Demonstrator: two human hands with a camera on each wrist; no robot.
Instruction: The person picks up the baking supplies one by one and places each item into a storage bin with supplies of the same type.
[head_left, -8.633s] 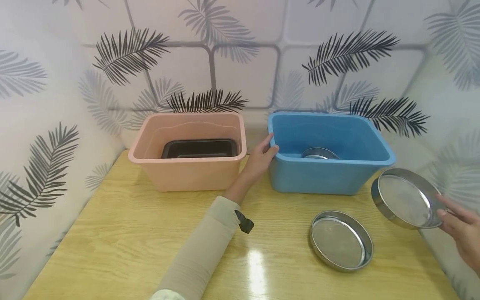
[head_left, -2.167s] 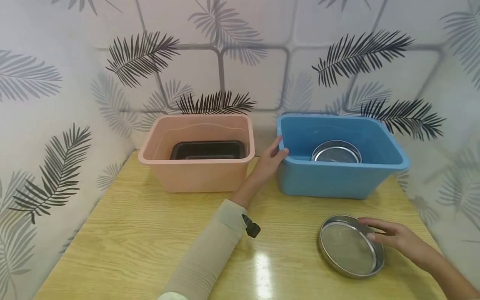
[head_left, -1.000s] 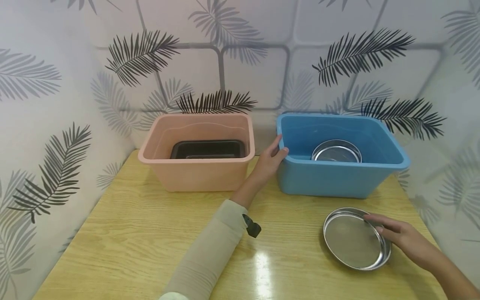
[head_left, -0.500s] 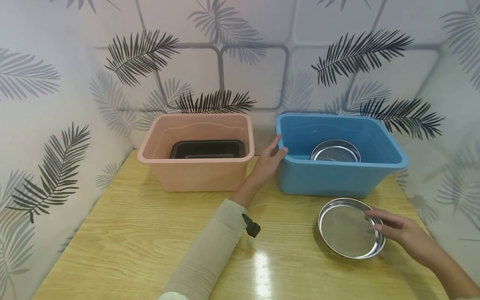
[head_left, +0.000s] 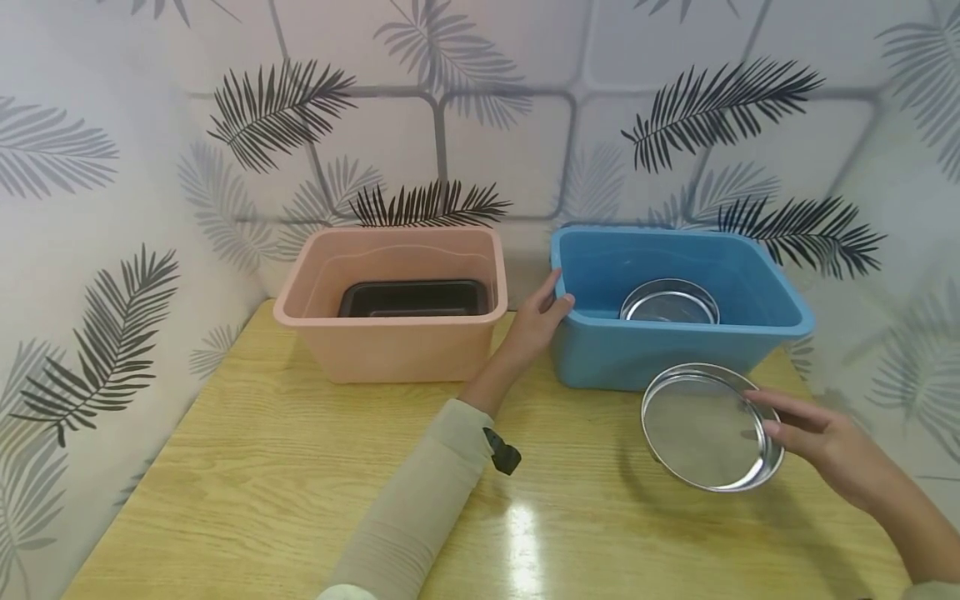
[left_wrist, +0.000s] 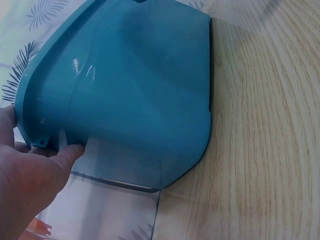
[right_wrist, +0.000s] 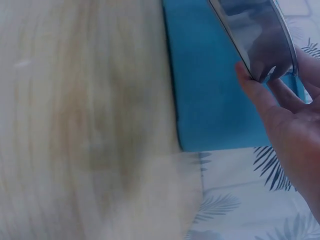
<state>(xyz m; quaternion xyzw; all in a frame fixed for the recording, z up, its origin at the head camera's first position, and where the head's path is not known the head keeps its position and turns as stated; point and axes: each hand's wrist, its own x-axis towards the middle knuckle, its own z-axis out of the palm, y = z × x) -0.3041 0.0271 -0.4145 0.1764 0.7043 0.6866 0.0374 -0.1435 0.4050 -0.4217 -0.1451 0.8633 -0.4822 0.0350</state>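
In the head view my right hand (head_left: 832, 450) pinches the right rim of a round, shallow metal sieve (head_left: 701, 425), thumb inside and fingers over the edge. The sieve is tilted above the table, before the front wall of a blue plastic tub (head_left: 630, 360). The right wrist view has its shiny side wall (right_wrist: 260, 35) in my fingers. My left hand (head_left: 525, 329) grips the tub's left rim, and the left wrist view shows the hand (left_wrist: 32, 180) at that edge. Inside the tub lies another round metal piece (head_left: 670, 306), its lower part hidden by the front wall.
A pink plastic tub (head_left: 397, 354) stands left of the blue one, with a black tray-like thing (head_left: 412, 298) inside. Both tubs are at the back of the wooden table (head_left: 262, 475), against a leaf-patterned wall (head_left: 495, 158). My left forearm (head_left: 420, 500) crosses the table.
My right hand first put a metal piece into the blue tub, then took hold of the sieve on the table and lifted it up toward the tub. My left hand stays on the rim.
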